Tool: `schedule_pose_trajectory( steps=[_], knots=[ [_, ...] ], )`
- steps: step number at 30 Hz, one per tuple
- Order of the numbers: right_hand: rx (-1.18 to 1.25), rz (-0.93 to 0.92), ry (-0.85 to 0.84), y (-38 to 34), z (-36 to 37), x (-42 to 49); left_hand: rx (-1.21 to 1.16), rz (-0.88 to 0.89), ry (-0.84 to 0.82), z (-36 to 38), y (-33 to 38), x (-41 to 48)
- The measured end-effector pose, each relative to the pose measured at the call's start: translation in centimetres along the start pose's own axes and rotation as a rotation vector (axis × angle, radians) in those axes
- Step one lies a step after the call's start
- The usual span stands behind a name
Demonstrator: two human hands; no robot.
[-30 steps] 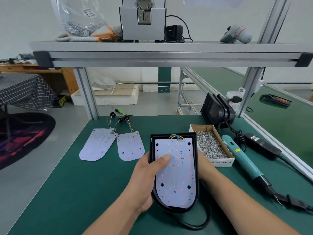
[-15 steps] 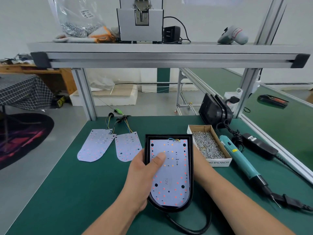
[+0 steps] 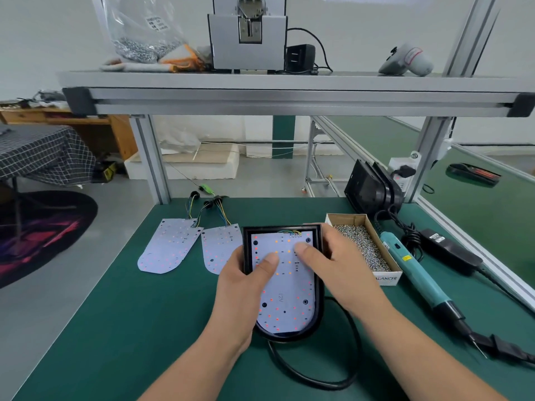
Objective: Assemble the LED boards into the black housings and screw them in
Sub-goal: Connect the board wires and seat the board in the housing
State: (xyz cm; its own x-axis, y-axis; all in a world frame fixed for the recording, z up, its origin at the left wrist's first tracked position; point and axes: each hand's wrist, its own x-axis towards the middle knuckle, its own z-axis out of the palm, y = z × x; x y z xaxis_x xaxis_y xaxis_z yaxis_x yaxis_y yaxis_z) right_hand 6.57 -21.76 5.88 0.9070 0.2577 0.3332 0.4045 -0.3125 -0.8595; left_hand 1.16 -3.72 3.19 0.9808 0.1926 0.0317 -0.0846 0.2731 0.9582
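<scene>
Right hand has come up beside left hand, both gripping black housing, thumbs pressing LED board.

Left of the black housing, two loose LED boards lie flat just beside it, their wires trailing toward the back. Past them and to the front-left stretches open green mat. Right of the housing the box of screws sits close, with the electric screwdriver and power adapter further out. A black cable loops over the mat in front. Stacked housings stand behind to the right, and the shelf beam spans overhead.
</scene>
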Motion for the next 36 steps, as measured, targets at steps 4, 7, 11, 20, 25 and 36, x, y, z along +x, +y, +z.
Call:
schedule_pose_trajectory(
  steps=[4,7,11,20,25,36],
  knots=[
    [0.027,0.021,0.057,-0.3,0.8,-0.1,0.020,-0.011,0.014,0.1,0.0,-0.1],
    [0.032,-0.002,0.067,-0.3,0.9,-0.2,0.030,-0.020,0.013,0.2,0.1,-0.1],
    [0.055,0.007,0.049,-0.3,0.6,-0.2,0.063,-0.004,0.000,0.0,0.0,0.0],
    [0.045,0.009,-0.027,-0.5,0.2,-0.2,0.090,0.031,0.013,-0.1,0.1,0.2],
    [-0.076,0.042,-0.113,-0.6,-1.6,-0.4,-0.083,-0.095,0.129,-1.0,0.7,0.8],
    [-0.635,-0.237,-0.465,-0.2,0.4,-1.6,-0.374,-0.320,0.070,-2.3,2.2,1.5]
  ],
)
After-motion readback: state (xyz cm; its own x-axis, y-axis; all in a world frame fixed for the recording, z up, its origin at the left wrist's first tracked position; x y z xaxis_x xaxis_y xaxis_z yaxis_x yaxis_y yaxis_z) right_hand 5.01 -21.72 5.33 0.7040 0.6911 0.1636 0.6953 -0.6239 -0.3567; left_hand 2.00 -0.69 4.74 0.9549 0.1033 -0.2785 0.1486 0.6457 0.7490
